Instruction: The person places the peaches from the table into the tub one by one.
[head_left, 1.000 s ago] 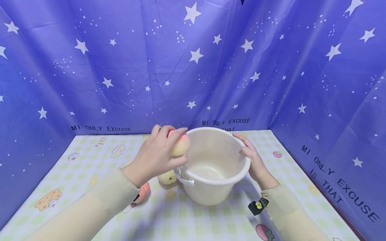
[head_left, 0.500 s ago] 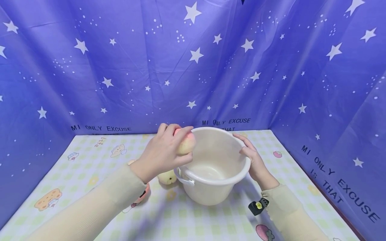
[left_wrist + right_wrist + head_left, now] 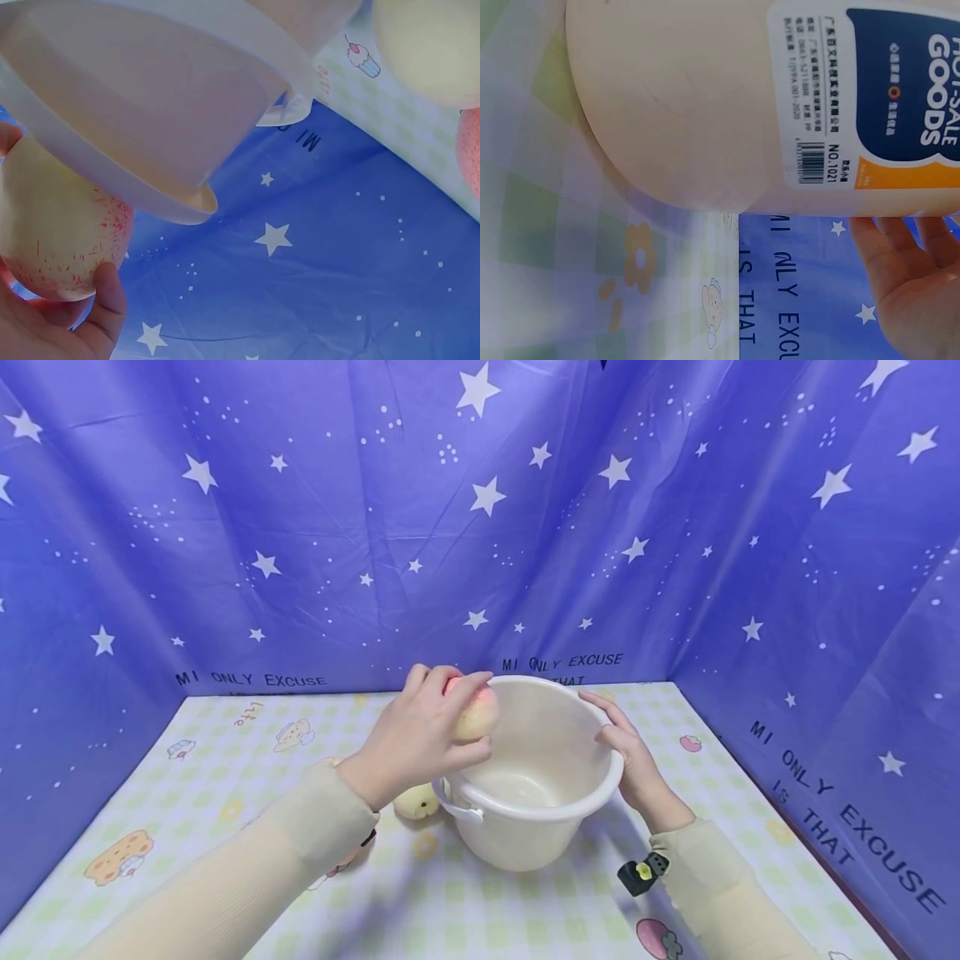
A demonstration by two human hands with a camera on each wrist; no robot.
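Note:
My left hand (image 3: 420,731) grips a peach (image 3: 478,717), pale yellow with a pink blush, at the left side of the bucket's mouth. In the left wrist view the peach (image 3: 60,225) overlaps the rim, with fingers and thumb curled round its sides. A white plastic bucket (image 3: 517,839) stands on the table, its handle (image 3: 459,810) hanging down on the near left. My right hand (image 3: 637,768) holds the bucket's right side, thumb at the rim and fingers along the outside. The right wrist view shows a printed label (image 3: 817,97) on the bucket wall.
A pale yellow fruit (image 3: 416,803) lies left of the bucket. A pinkish fruit (image 3: 363,853) is mostly hidden by my left sleeve, and part of another (image 3: 332,761) shows behind the wrist. A checked cloth (image 3: 187,893) covers the table; a blue starry curtain (image 3: 420,510) hangs behind.
My left hand has moved right with the peach, from beside the bucket to over its left rim. The right hand and bucket have stayed in place.

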